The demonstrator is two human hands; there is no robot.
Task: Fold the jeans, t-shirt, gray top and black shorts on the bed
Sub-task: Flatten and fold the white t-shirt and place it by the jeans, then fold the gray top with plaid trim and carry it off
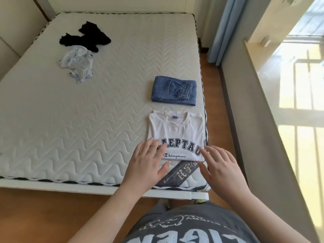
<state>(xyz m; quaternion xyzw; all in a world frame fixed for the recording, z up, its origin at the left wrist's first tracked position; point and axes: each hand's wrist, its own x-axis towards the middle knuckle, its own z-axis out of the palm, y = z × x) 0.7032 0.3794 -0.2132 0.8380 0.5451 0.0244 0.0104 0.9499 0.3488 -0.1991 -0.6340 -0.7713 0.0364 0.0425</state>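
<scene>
Both hands flat, fingers straight: left hand point(149, 160) and right hand point(220, 165) at folded t-shirt point(177, 135), lower centre

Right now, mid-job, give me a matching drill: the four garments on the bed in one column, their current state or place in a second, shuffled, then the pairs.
Things:
1. jeans
2. t-shirt
3. gray top
4. black shorts

States:
A. crumpled, farthest up the bed
B. folded, print up, left hand fingers resting on it
C. folded, beyond the t-shirt near the bed's right edge
D. crumpled, just nearer than the black heap

Pairs: 1-C, 2-B, 3-D, 4-A
</scene>
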